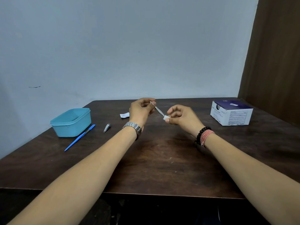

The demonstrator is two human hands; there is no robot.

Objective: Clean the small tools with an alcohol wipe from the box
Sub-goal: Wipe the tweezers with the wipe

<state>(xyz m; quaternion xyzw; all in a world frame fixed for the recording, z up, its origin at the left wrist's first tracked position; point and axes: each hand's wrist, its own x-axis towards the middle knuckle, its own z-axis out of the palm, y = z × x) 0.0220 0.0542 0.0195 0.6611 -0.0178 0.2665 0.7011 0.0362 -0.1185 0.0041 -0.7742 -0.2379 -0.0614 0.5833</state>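
Note:
Above the middle of the dark wooden table point(162, 159), my left hand point(141, 111) pinches one end of a thin metal tool point(159, 110), held slanting down to the right. My right hand point(181, 118) pinches a small folded white alcohol wipe point(165, 118) around the tool's lower tip. A nail clipper point(107, 127) lies on the table left of my left wrist. Further left lies a blue-handled tool point(79, 138). The white and dark blue wipe box point(231, 114) stands at the right rear.
A light blue plastic tub point(71, 123) stands open at the left. A torn white wipe wrapper point(124, 115) lies behind my left hand. A pale wall rises behind the table, and a brown panel stands at the far right.

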